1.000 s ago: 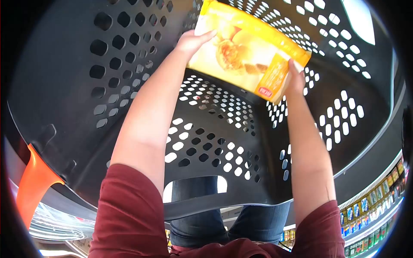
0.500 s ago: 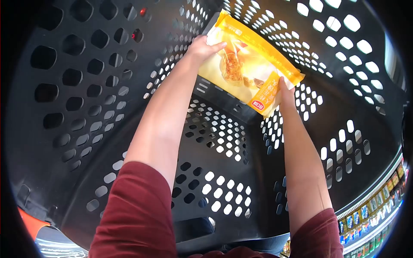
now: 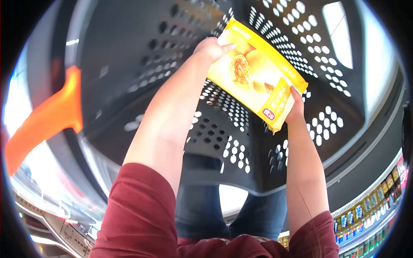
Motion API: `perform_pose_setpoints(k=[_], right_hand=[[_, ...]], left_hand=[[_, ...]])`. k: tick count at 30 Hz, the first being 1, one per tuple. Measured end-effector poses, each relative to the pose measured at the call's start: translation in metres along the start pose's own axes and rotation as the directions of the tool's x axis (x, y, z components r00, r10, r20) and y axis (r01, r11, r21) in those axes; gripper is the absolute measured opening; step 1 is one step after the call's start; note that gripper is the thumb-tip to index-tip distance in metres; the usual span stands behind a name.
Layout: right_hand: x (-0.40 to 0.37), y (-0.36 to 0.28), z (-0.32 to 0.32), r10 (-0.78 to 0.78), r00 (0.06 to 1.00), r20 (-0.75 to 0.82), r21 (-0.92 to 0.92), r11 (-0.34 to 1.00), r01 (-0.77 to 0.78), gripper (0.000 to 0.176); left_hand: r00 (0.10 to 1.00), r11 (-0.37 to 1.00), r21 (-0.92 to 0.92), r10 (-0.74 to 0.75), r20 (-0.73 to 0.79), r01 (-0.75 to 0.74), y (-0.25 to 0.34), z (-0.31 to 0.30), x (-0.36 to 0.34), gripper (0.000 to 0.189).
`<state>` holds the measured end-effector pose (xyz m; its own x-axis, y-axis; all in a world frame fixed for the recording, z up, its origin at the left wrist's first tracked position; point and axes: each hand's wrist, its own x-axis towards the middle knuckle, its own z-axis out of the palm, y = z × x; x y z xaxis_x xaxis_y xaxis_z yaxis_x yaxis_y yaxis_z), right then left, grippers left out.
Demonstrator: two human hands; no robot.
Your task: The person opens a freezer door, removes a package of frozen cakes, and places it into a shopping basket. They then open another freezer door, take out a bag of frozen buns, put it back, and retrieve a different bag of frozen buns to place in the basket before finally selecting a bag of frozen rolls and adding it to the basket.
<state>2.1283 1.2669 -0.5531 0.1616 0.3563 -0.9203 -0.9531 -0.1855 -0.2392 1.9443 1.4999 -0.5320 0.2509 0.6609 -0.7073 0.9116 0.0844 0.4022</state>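
Between both hands is a yellow food package (image 3: 254, 73) with an orange band along its upper edge and a red logo near its lower right corner. My left hand (image 3: 211, 49) grips its upper left end, thumb across the front. At the right end, my right hand (image 3: 295, 105) holds the package with the thumb on the front; its other fingers are hidden behind. Around and below the package is a black perforated plastic basket (image 3: 258, 165), and the package is tilted down to the right inside it.
An orange handle-like part (image 3: 47, 116) curves at the basket's left side. Shelves with cans and bottles (image 3: 365, 219) stand at the lower right. Dark trousers (image 3: 200, 210) show beneath the basket's near rim.
The view has drawn back from the basket, so its near rim, the orange part and the trousers show more. The package sits slightly lower and further right in view, still in both hands.
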Motion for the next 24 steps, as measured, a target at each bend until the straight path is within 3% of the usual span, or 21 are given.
perform_pose_setpoints(k=[3, 4, 5, 7, 8, 9, 10, 12, 13, 15, 16, 18, 20, 23, 24], right_hand=[[-0.063, -0.016, 0.024, -0.001, 1.000, 0.018, -0.093, 0.996, 0.003, 0.043], [-0.090, -0.012, 0.038, -0.003, 0.999, 0.048, -0.136, 0.991, 0.009, 0.044], [-0.120, -0.016, 0.043, -0.001, 0.997, 0.078, -0.175, 0.984, 0.014, 0.044], [-0.213, -0.029, 0.069, 0.149, 0.939, 0.310, -0.123, 0.986, -0.116, 0.045], [-0.259, -0.036, 0.078, 0.193, 0.909, 0.370, -0.144, 0.978, -0.149, 0.045], [-0.287, -0.041, 0.074, 0.142, 0.811, 0.567, -0.197, 0.980, -0.034, 0.046], [-0.323, -0.050, 0.079, 0.110, 0.796, 0.595, -0.277, 0.958, 0.074, 0.048], [-0.407, -0.064, 0.087, 0.110, 0.873, 0.475, -0.331, 0.942, 0.062, 0.053], [-0.449, -0.068, 0.097, 0.118, 0.830, 0.546, -0.366, 0.924, 0.110, 0.054], [-0.480, -0.074, 0.095, 0.120, 0.819, 0.561, -0.477, 0.856, 0.201, 0.057], [-0.487, -0.070, 0.102, 0.141, 0.768, 0.624, -0.489, 0.838, 0.244, 0.059], [-0.512, -0.058, 0.131, 0.174, 0.645, 0.744, -0.487, 0.803, 0.345, 0.062], [-0.540, -0.022, 0.179, 0.178, 0.593, 0.785, -0.458, 0.811, 0.364, 0.062], [-0.554, 0.045, 0.229, 0.135, 0.607, 0.783, -0.424, 0.830, 0.362, 0.061], [-0.559, 0.068, 0.253, 0.109, 0.615, 0.781, -0.405, 0.838, 0.365, 0.060]], left_hand=[[0.995, 0.991, -0.131, -0.014, 0.103, 0.028, 0.023, -0.055, -0.053, 0.054], [0.999, 1.000, 0.022, -0.012, 0.040, 0.011, 0.023, -0.085, -0.084, 0.053], [1.000, 1.000, -0.024, -0.003, 0.003, 0.003, 0.029, -0.105, -0.122, 0.051], [0.998, 0.997, -0.079, -0.030, -0.060, 0.026, 0.050, -0.144, -0.213, 0.049], [0.993, 0.982, -0.163, 0.078, -0.086, -0.092, 0.037, -0.150, -0.242, 0.050], [0.981, 0.998, 0.059, 0.043, -0.187, -0.033, 0.055, -0.176, -0.297, 0.053], [0.989, 0.997, 0.040, 0.073, -0.126, -0.069, 0.065, -0.205, -0.352, 0.053], [0.973, 0.984, -0.136, 0.088, -0.214, -0.119, 0.067, -0.238, -0.455, 0.052], [0.967, 0.966, -0.220, 0.079, -0.241, -0.134, 0.066, -0.251, -0.499, 0.052], [0.953, 0.938, -0.294, 0.098, -0.285, -0.184, 0.046, -0.263, -0.559, 0.051], [0.916, 0.903, -0.313, 0.174, -0.362, -0.295, 0.028, -0.262, -0.578, 0.046], [0.809, 0.890, -0.254, 0.185, -0.558, -0.378, 0.003, -0.265, -0.619, 0.042], [0.669, 0.888, -0.185, 0.166, -0.725, -0.420, -0.029, -0.278, -0.646, 0.036], [0.746, 0.873, -0.362, 0.002, -0.666, -0.327, -0.079, -0.331, -0.679, 0.037], [0.661, 0.886, -0.304, 0.004, -0.751, -0.351, -0.103, -0.339, -0.675, 0.038]])
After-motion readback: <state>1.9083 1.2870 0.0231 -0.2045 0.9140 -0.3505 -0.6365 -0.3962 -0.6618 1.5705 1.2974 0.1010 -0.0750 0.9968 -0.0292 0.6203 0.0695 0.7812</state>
